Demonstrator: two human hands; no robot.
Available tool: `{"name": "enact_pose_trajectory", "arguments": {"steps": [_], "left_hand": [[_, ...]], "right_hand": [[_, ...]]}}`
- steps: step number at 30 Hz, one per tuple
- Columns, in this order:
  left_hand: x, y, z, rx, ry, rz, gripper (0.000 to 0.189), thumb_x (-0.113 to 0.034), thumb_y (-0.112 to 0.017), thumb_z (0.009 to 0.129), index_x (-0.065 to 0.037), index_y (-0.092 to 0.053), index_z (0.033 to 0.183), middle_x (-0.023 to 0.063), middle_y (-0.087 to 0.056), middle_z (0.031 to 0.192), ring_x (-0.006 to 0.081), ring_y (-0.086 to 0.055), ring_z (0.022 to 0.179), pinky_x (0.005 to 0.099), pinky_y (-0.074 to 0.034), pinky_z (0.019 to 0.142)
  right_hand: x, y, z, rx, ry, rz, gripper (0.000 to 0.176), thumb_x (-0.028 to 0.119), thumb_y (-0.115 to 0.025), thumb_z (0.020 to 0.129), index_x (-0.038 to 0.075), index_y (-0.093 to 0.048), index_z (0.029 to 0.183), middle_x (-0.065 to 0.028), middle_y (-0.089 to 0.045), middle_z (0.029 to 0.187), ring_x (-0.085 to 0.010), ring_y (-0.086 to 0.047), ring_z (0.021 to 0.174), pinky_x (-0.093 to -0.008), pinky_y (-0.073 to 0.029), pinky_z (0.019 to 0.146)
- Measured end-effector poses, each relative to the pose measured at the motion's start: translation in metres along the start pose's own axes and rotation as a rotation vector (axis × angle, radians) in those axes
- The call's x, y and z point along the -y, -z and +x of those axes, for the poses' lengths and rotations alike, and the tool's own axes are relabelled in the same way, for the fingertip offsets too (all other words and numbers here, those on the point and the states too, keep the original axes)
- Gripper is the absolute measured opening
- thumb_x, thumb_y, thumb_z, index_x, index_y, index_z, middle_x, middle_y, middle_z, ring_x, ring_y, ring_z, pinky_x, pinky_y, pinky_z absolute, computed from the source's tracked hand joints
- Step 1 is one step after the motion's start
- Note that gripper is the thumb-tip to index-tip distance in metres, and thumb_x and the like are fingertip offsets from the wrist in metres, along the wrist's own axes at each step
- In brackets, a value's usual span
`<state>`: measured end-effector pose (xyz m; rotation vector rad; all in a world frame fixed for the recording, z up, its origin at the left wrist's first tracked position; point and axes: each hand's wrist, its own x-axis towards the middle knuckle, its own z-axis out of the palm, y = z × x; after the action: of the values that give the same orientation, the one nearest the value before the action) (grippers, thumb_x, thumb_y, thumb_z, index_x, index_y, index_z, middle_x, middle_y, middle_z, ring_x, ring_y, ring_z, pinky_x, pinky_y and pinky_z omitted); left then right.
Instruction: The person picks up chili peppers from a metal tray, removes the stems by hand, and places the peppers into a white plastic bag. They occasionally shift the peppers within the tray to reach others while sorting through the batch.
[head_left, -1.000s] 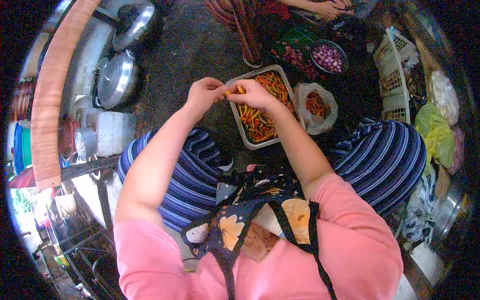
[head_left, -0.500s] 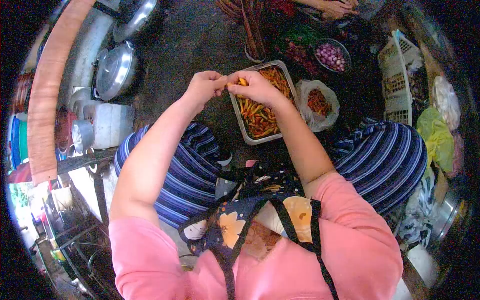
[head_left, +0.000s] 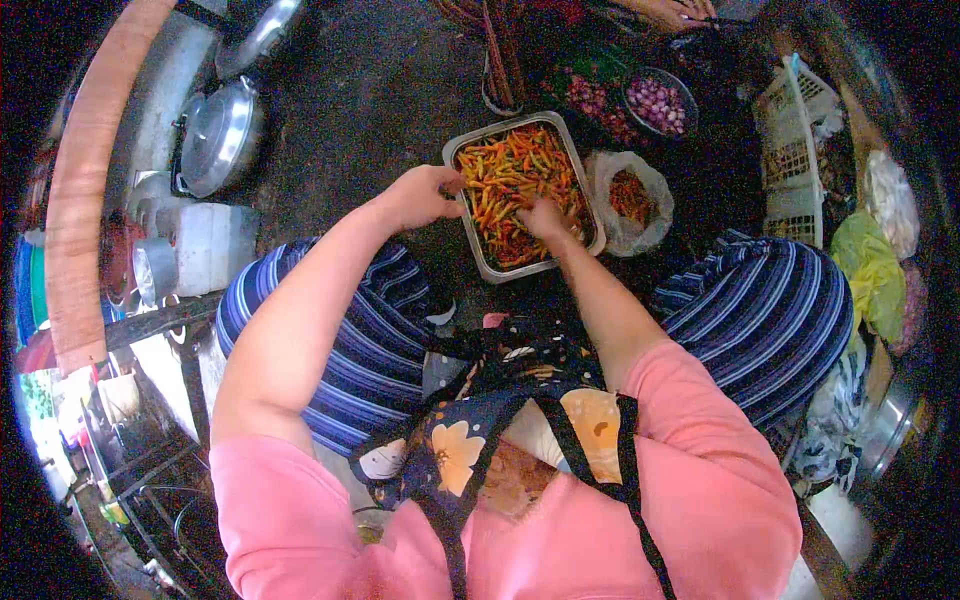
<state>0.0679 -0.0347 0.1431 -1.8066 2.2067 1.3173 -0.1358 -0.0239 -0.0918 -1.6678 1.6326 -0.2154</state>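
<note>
Steel on the far left: a pot lid (head_left: 215,135) well out from the fingers, with a white jug (head_left: 205,245) below it. Now the left hand (head_left: 425,195), fingers curled together and right up against the left rim of the tray (head_left: 520,268). Whether they pinch anything, I cannot tell. Just past those fingertips lie the chillies (head_left: 510,165), orange, red and green, filling the tray. The right hand (head_left: 548,218) is down in the pile, fingertips bunched and buried among the chillies, and whether they grip one cannot be seen. Just right of those fingers sits a plastic bag (head_left: 628,200) with more chillies inside. Beyond it is a bowl (head_left: 655,105) of shallots, and farther right a white basket (head_left: 795,150).
</note>
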Motion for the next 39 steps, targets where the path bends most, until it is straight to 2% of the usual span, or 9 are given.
{"name": "enact_pose_trajectory", "arguments": {"steps": [7, 12, 14, 17, 20, 23, 31, 33, 39], "left_hand": [[-0.015, 0.006, -0.005, 0.043, 0.045, 0.079, 0.033, -0.015, -0.067, 0.072, -0.003, -0.061, 0.103, 0.0125, -0.063, 0.098, 0.0211, -0.059, 0.092, 0.033, -0.045, 0.083], [-0.007, 0.005, -0.001, -0.089, 0.047, 0.063, 0.03, -0.017, -0.067, 0.073, -0.003, -0.062, 0.099, 0.0116, -0.064, 0.093, 0.0211, -0.061, 0.087, 0.0328, -0.047, 0.08], [-0.006, 0.003, -0.002, -0.172, 0.021, -0.027, 0.031, -0.022, -0.066, 0.07, -0.002, -0.064, 0.093, 0.0154, -0.064, 0.087, 0.0252, -0.062, 0.08, 0.0325, -0.047, 0.074], [-0.012, 0.005, -0.003, -0.188, 0.103, -0.025, 0.029, -0.024, -0.064, 0.073, 0.0, -0.064, 0.091, 0.0129, -0.065, 0.081, 0.0217, -0.062, 0.075, 0.0317, -0.047, 0.071], [-0.011, 0.004, 0.002, -0.207, 0.218, -0.297, 0.031, -0.027, -0.061, 0.078, 0.002, -0.064, 0.088, 0.0091, -0.064, 0.075, 0.0152, -0.06, 0.068, 0.0295, -0.047, 0.063], [-0.013, 0.007, 0.002, -0.276, 0.214, -0.497, 0.024, -0.023, -0.061, 0.081, 0.0, -0.062, 0.085, 0.0044, -0.062, 0.076, 0.0106, -0.056, 0.065, 0.0247, -0.045, 0.061], [-0.022, 0.015, -0.006, -0.398, 0.197, -0.367, 0.019, -0.019, -0.062, 0.08, 0.0, -0.064, 0.078, 0.0032, -0.06, 0.064, 0.0101, -0.055, 0.06, 0.0252, -0.043, 0.054], [-0.012, 0.015, -0.003, -0.522, 0.137, -0.102, 0.022, -0.023, -0.067, 0.072, -0.002, -0.064, 0.069, 0.0105, -0.061, 0.061, 0.0202, -0.059, 0.054, 0.0324, -0.045, 0.053], [-0.032, 0.02, -0.013, -0.634, 0.008, 0.264, 0.014, -0.017, -0.066, 0.068, -0.003, -0.063, 0.07, 0.0164, -0.059, 0.064, 0.0317, -0.058, 0.06, 0.0388, -0.046, 0.057]], "right_hand": [[-0.009, -0.017, -0.011, -0.011, -0.021, 0.003, 0.035, 0.029, -0.06, 0.077, 0.006, -0.057, 0.104, -0.0139, -0.062, 0.095, -0.0295, -0.059, 0.089, -0.0401, -0.045, 0.079], [-0.003, 0.037, 0.008, 0.399, -0.299, 0.913, 0.026, 0.03, -0.062, 0.08, 0.009, -0.059, 0.095, -0.0016, -0.056, 0.074, -0.0123, -0.053, 0.064, -0.0265, -0.045, 0.052], [0.012, 0.06, 0.008, 0.361, -0.176, 0.845, 0.019, 0.026, -0.058, 0.084, 0.01, -0.057, 0.095, 0.0022, -0.054, 0.073, -0.0066, -0.046, 0.054, -0.0191, -0.035, 0.042], [0.053, 0.081, 0.001, 0.501, -0.104, 1.331, 0.021, 0.022, -0.053, 0.087, 0.012, -0.051, 0.106, 0.0067, -0.043, 0.062, -0.0028, -0.034, 0.046, -0.0181, -0.026, 0.037], [0.096, 0.091, -0.002, 0.615, 0.07, 1.431, 0.025, 0.028, -0.058, 0.084, 0.016, -0.055, 0.106, 0.0047, -0.056, 0.081, -0.0055, -0.049, 0.061, -0.0192, -0.038, 0.045], [0.131, 0.093, -0.01, 0.658, 0.31, 1.544, 0.024, 0.026, -0.055, 0.086, 0.014, -0.055, 0.107, 0.0055, -0.057, 0.076, -0.0044, -0.05, 0.058, -0.0183, -0.036, 0.043], [0.158, 0.097, -0.038, 0.68, 0.206, 1.659, 0.027, 0.026, -0.055, 0.086, 0.012, -0.055, 0.108, 0.0055, -0.056, 0.073, -0.004, -0.047, 0.058, -0.0194, -0.037, 0.049], [0.158, 0.092, -0.03, 0.398, 0.229, 1.446, 0.028, 0.028, -0.059, 0.083, 0.01, -0.055, 0.104, 0.004, -0.057, 0.078, -0.0056, -0.048, 0.062, -0.0208, -0.037, 0.052], [0.168, 0.113, -0.036, 0.198, 0.295, 1.22, 0.024, 0.028, -0.062, 0.082, 0.008, -0.058, 0.095, 0.0032, -0.056, 0.076, -0.0055, -0.047, 0.065, -0.0213, -0.038, 0.056]]}}
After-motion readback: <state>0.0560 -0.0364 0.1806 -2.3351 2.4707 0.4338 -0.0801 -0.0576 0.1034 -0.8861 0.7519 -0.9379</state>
